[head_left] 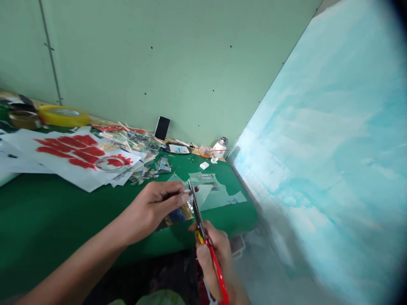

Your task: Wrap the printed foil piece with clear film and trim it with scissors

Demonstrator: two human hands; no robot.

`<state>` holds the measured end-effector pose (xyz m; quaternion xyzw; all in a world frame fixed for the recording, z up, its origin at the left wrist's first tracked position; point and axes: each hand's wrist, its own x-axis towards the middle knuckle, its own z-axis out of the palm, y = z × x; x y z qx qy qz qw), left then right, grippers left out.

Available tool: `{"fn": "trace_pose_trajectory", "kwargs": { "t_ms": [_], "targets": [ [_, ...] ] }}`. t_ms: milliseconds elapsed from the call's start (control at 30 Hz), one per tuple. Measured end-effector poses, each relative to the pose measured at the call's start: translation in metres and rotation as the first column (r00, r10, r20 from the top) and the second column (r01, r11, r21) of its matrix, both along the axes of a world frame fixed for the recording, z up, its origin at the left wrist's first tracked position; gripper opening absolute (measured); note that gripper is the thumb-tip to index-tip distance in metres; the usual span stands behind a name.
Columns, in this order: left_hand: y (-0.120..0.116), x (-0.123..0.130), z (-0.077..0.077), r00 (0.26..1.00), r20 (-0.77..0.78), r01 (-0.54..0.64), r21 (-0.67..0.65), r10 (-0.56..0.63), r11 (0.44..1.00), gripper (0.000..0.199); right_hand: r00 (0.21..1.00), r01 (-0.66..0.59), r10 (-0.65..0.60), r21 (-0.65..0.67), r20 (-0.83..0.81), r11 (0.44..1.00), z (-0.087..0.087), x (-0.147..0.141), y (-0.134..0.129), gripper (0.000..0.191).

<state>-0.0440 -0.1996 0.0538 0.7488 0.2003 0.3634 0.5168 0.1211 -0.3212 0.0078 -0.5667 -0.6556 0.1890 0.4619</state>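
Note:
My right hand (213, 250) grips a pair of scissors (219, 271) with red and yellow handles, its blades pointing up and away from me. Between thumb and fingers, my left hand (155, 203) pinches a small piece of clear printed film (190, 199), right beside the blades. The film's exact outline is hard to make out. Under my left hand, a printed picture piece (178, 215) in gold and blue shows in part. Just beyond the blades, cut transparent sheets (219, 192) lie on the green table (79, 220).
White papers with red painted shapes (79, 148) lie at left, near a yellow tape roll (63, 115). Film scraps (146, 173) and thin sticks sit centre-left. A dark phone-like slab (162, 128) leans on the wall. A white case (204, 165) and a white jar (220, 147) stand near the corner.

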Motion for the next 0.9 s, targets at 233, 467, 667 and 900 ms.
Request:
{"fn": "trace_pose_trajectory", "kwargs": {
  "t_ms": [233,467,667,900],
  "targets": [
    [0.001,-0.002,0.003,1.000,-0.031,-0.005,-0.039,0.004,0.999,0.034,0.999,0.026,-0.026,-0.021,0.023,0.999,-0.006,0.003,-0.002,0.062],
    [0.004,-0.004,0.008,1.000,-0.010,0.025,-0.034,-0.025,0.999,0.033,1.000,-0.007,0.007,-0.027,-0.017,1.000,-0.005,0.003,-0.004,0.055],
    [0.008,-0.004,0.005,0.998,-0.012,0.053,-0.084,-0.054,0.995,0.031,0.999,-0.044,0.043,-0.032,-0.029,0.999,-0.003,0.002,-0.004,0.057],
    [0.007,-0.003,-0.003,0.999,0.013,0.049,-0.175,-0.047,0.983,0.031,1.000,-0.022,0.023,-0.057,0.011,0.998,-0.003,0.004,-0.006,0.058]
  ]
}}
